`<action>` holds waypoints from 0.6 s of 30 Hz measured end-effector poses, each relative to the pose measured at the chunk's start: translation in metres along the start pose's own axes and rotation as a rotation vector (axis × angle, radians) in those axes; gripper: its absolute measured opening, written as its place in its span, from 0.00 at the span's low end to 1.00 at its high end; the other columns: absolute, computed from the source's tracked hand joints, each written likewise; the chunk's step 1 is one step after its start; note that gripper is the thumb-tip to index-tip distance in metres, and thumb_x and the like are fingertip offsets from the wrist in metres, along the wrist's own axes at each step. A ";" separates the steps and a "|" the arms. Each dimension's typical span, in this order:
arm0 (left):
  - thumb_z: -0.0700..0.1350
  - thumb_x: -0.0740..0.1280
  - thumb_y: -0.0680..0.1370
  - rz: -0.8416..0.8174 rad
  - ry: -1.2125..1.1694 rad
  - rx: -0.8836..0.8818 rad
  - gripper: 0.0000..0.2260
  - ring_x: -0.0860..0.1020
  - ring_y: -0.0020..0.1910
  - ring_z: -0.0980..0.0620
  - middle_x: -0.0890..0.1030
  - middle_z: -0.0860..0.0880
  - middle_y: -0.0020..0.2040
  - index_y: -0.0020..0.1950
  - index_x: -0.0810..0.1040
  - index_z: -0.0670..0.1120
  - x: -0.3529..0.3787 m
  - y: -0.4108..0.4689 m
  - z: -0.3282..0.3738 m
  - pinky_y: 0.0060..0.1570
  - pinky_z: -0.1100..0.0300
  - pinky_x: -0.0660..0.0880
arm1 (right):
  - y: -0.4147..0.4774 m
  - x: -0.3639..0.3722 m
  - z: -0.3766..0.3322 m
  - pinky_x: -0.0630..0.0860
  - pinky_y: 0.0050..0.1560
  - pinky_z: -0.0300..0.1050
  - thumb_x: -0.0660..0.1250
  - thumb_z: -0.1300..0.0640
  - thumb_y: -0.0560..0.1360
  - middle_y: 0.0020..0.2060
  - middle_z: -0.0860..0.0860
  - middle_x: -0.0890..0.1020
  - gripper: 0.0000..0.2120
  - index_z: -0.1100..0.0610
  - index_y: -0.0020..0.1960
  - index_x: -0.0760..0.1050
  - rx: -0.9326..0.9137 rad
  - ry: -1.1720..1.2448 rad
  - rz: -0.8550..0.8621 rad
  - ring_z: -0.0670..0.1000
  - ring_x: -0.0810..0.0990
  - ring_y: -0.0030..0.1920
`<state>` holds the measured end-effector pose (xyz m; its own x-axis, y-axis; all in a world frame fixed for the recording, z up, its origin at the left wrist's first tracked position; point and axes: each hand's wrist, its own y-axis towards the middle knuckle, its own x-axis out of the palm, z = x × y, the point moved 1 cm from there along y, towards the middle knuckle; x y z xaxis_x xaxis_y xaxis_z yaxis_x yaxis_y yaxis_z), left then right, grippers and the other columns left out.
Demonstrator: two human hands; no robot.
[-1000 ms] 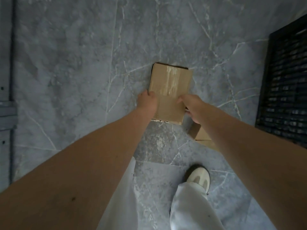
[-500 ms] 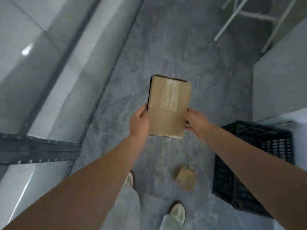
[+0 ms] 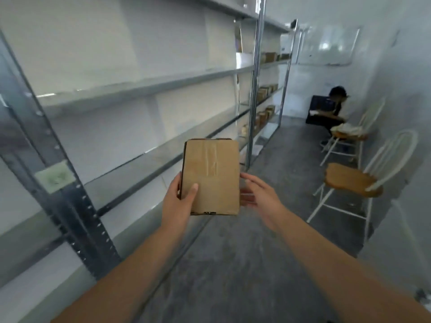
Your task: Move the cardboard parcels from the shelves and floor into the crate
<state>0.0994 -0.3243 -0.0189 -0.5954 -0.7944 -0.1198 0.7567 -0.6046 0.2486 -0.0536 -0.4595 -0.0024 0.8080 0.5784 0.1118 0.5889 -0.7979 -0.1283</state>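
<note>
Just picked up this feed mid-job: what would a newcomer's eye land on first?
The parcel, dead centre: the left hand grips its left edge, thumb on the face, with the right hand open at its right edge. Along the left run shelves, with more parcels in the far bays. On the right stand two white chairs, and a person sits at the far end.

Head-height view forward along aisle

arms: both forearms (image 3: 130, 276) bare to frame edge | left hand (image 3: 178, 199), right hand (image 3: 260, 194): bare
</note>
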 end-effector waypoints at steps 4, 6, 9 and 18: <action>0.52 0.69 0.78 0.015 -0.137 0.002 0.27 0.74 0.66 0.55 0.74 0.52 0.69 0.76 0.65 0.58 -0.054 -0.019 0.054 0.66 0.54 0.73 | -0.039 0.046 -0.044 0.77 0.50 0.48 0.60 0.57 0.82 0.46 0.54 0.84 0.12 0.54 0.61 0.79 -0.065 0.193 -0.170 0.53 0.81 0.45; 0.53 0.68 0.78 -0.023 -0.135 0.010 0.25 0.76 0.64 0.54 0.76 0.52 0.67 0.75 0.66 0.61 -0.075 -0.032 0.079 0.64 0.52 0.75 | -0.063 0.072 -0.056 0.77 0.57 0.49 0.59 0.55 0.82 0.54 0.54 0.84 0.14 0.56 0.63 0.78 -0.058 0.226 -0.294 0.54 0.82 0.55; 0.50 0.67 0.80 -0.094 -0.128 0.052 0.17 0.79 0.61 0.54 0.79 0.53 0.64 0.69 0.74 0.60 -0.097 -0.056 0.106 0.61 0.50 0.77 | -0.098 0.111 -0.057 0.79 0.53 0.50 0.60 0.46 0.80 0.60 0.58 0.81 0.21 0.58 0.67 0.75 -0.008 0.184 -0.464 0.55 0.81 0.58; 0.45 0.60 0.82 0.142 -0.300 -0.102 0.11 0.83 0.55 0.48 0.84 0.46 0.56 0.61 0.80 0.49 -0.277 -0.158 0.126 0.54 0.51 0.78 | -0.191 0.275 -0.045 0.79 0.59 0.51 0.72 0.28 0.60 0.52 0.49 0.86 0.40 0.52 0.63 0.76 0.109 -0.037 -0.587 0.51 0.84 0.54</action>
<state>0.1106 -0.0016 0.0965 -0.5237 -0.8279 0.2008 0.8517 -0.5040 0.1433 0.0553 -0.1555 0.0968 0.3458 0.9245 0.1602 0.9338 -0.3222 -0.1558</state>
